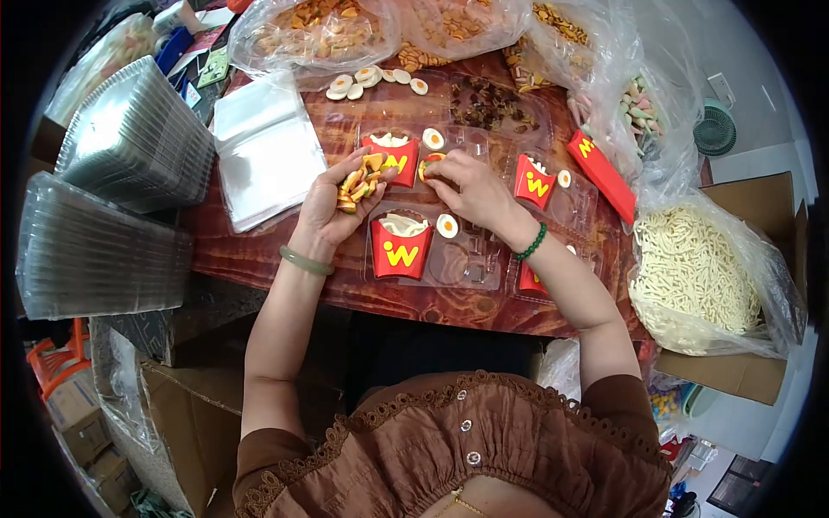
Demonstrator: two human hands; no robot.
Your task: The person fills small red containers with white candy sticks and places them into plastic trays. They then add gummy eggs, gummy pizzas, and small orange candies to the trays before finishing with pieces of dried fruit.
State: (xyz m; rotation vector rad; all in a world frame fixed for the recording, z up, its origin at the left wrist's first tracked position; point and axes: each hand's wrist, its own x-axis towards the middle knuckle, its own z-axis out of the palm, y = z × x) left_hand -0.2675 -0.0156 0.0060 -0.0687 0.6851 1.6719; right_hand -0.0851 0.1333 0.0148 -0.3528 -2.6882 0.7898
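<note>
My left hand (pixel 332 211) is palm up and cupped round several small orange, green and red pieces (pixel 359 183). My right hand (pixel 462 186) pinches a small orange and red piece (pixel 428 164) over a clear plastic tray (pixel 449 255), just below a fried-egg piece (pixel 433 138). Close by, one red fries box (pixel 393 158) lies partly behind my left fingers. Below it is another red fries box (pixel 401 248), with a second egg piece (pixel 447 226) beside it. To the right, a smaller-looking red box (pixel 535 183) lies in a tray next to an egg piece (pixel 564 179).
Stacked clear trays (pixel 134 129) and flat clear bags (pixel 266 147) are at left. Open plastic bags of pieces (pixel 315 39) line the back. Loose egg pieces (pixel 371 76) lie before them. At right are stacked red boxes (pixel 603 177) and a carton with a bag of cream strands (pixel 695 276).
</note>
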